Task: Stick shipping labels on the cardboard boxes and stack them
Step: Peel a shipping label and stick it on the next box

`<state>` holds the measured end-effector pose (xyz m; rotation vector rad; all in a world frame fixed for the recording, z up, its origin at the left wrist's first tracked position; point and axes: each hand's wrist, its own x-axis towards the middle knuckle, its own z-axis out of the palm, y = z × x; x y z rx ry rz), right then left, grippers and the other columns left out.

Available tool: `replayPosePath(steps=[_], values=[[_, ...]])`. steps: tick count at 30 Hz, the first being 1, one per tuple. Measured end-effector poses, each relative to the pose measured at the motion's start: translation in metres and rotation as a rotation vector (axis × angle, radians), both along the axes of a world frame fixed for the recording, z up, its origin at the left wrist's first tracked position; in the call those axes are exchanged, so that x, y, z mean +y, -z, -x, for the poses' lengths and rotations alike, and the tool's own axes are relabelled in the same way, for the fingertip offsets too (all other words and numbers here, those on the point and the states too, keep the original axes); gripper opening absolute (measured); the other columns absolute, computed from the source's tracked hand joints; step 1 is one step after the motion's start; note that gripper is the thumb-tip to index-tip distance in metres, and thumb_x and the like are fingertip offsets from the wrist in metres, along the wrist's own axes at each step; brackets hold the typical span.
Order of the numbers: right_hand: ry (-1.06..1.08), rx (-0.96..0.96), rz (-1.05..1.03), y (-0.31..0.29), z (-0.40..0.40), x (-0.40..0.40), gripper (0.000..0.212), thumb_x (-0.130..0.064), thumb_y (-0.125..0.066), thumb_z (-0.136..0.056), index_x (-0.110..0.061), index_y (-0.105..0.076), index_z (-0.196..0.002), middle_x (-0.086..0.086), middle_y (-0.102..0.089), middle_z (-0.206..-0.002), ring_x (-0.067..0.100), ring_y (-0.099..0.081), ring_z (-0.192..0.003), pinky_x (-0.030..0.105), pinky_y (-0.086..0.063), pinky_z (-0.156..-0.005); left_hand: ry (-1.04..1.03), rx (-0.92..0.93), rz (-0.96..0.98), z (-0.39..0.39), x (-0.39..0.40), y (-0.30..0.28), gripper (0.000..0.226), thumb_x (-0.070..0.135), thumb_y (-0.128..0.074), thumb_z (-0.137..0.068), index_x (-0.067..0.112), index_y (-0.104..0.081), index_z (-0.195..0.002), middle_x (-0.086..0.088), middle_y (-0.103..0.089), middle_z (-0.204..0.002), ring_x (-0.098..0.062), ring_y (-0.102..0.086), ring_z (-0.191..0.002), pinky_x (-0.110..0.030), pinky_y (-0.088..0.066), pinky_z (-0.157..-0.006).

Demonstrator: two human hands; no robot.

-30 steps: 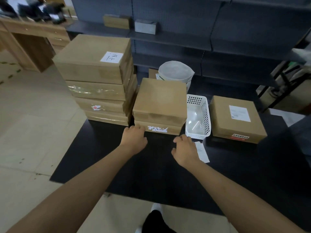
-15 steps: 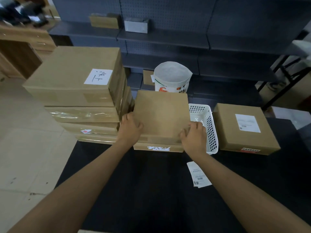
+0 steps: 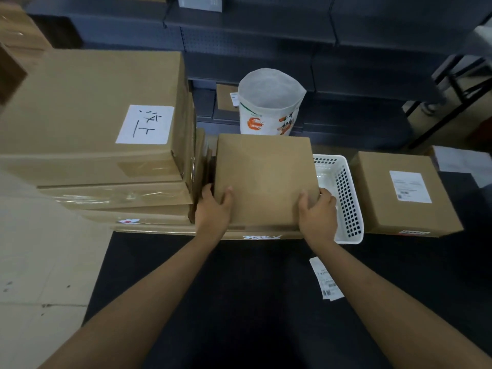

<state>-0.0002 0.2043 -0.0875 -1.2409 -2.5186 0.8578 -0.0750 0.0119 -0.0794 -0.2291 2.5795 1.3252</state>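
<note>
Cardboard box [image 3: 263, 179] gripped by my left hand [image 3: 213, 211] and right hand [image 3: 318, 215] at its near corners, arms stretched forward, hands now further onto it than before

black table [image 3: 239, 302] | on it: box stacks [image 3: 149, 230], white basket [image 3: 346, 209], labelled box [image 3: 386, 203], loose label [image 3: 326, 279]

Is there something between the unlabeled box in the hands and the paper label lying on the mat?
Nothing visible. Between the held box and the label lies only bare black mat; the right forearm passes beside it.
</note>
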Motion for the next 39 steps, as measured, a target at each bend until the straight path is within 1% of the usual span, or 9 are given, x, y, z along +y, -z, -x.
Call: replayPosePath(steps=[6,10,16,18,22,25,28,32,39], values=[[0.010,0.074,0.052,-0.004,-0.005,0.001,0.052,-0.049,-0.047,-0.093,-0.010,-0.049,-0.127,0.008,-0.052,-0.122,0.025,-0.055,-0.103,0.039,-0.047,-0.083,-0.018,0.000,-0.022,-0.001,0.000,-0.001,0.065,0.051,-0.051,-0.092,0.011,-0.038,-0.141,-0.013,-0.057,-0.128,-0.032,-0.054,-0.117,-0.041,-0.045,-0.098],[0.034,0.136,0.058,-0.005,-0.025,-0.002,0.049,-0.049,-0.049,-0.093,-0.010,-0.053,-0.122,0.006,-0.056,-0.117,0.023,-0.056,-0.102,0.037,-0.048,-0.084,0.024,0.051,-0.036,-0.017,-0.005,-0.005,0.059,0.049,-0.051,-0.093,0.010,-0.043,-0.137,-0.010,-0.060,-0.123,-0.029,-0.056,-0.113,-0.039,-0.047,-0.095],[0.025,0.181,0.068,-0.016,-0.078,-0.012,0.053,-0.048,-0.048,-0.094,-0.010,-0.047,-0.130,0.005,-0.052,-0.127,0.022,-0.052,-0.112,0.037,-0.045,-0.089,0.073,0.102,-0.122,-0.064,-0.017,-0.016,0.059,0.048,-0.051,-0.093,0.011,-0.042,-0.138,-0.004,-0.057,-0.125,-0.020,-0.055,-0.111,-0.028,-0.046,-0.087],[0.018,0.189,0.071,-0.018,-0.102,-0.015,0.055,-0.049,-0.048,-0.094,-0.010,-0.044,-0.133,0.005,-0.050,-0.131,0.022,-0.051,-0.115,0.037,-0.044,-0.090,0.070,0.106,-0.123,-0.085,-0.021,-0.019,0.060,0.049,-0.052,-0.093,0.011,-0.042,-0.139,-0.005,-0.057,-0.125,-0.021,-0.055,-0.111,-0.029,-0.046,-0.088],[-0.004,0.184,0.061,-0.025,-0.153,-0.025,0.056,-0.047,-0.046,-0.095,-0.008,-0.042,-0.136,0.007,-0.048,-0.135,0.025,-0.051,-0.119,0.037,-0.043,-0.093,0.037,0.145,-0.122,-0.140,-0.030,-0.025,0.058,0.050,-0.053,-0.092,0.014,-0.046,-0.136,0.001,-0.059,-0.120,-0.016,-0.057,-0.106,-0.027,-0.046,-0.086],[-0.020,0.154,0.030,-0.023,-0.189,-0.034,0.056,-0.047,-0.046,-0.095,-0.009,-0.042,-0.135,0.009,-0.049,-0.133,0.026,-0.050,-0.119,0.041,-0.043,-0.094,0.037,0.130,-0.116,-0.177,-0.041,-0.021,0.057,0.048,-0.052,-0.093,0.014,-0.045,-0.137,0.003,-0.058,-0.119,-0.009,-0.052,-0.100,-0.023,-0.042,-0.083],[-0.050,0.148,0.015,-0.015,-0.215,-0.046,0.052,-0.045,-0.048,-0.094,-0.008,-0.046,-0.131,0.010,-0.051,-0.128,0.029,-0.052,-0.115,0.043,-0.045,-0.092,0.049,0.128,-0.092,-0.208,-0.056,-0.013,0.056,0.047,-0.051,-0.094,0.014,-0.043,-0.138,0.000,-0.059,-0.121,-0.010,-0.054,-0.099,-0.025,-0.044,-0.082],[-0.071,0.105,0.067,0.002,-0.239,-0.062,0.052,-0.045,-0.048,-0.094,-0.008,-0.045,-0.131,0.009,-0.050,-0.130,0.029,-0.053,-0.113,0.042,-0.047,-0.089,0.070,0.111,-0.059,-0.235,-0.075,0.001,0.052,0.045,-0.050,-0.095,0.015,-0.042,-0.136,0.005,-0.056,-0.117,-0.010,-0.053,-0.099,-0.026,-0.044,-0.082],[-0.095,0.039,0.160,0.042,-0.256,-0.084,0.055,-0.041,-0.049,-0.096,-0.004,-0.040,-0.135,0.015,-0.045,-0.134,0.031,-0.049,-0.119,0.044,-0.044,-0.099,0.107,0.010,-0.011,-0.247,-0.097,0.043,0.055,0.048,-0.048,-0.094,0.014,-0.041,-0.137,-0.001,-0.057,-0.123,-0.018,-0.057,-0.107,-0.033,-0.049,-0.089]])
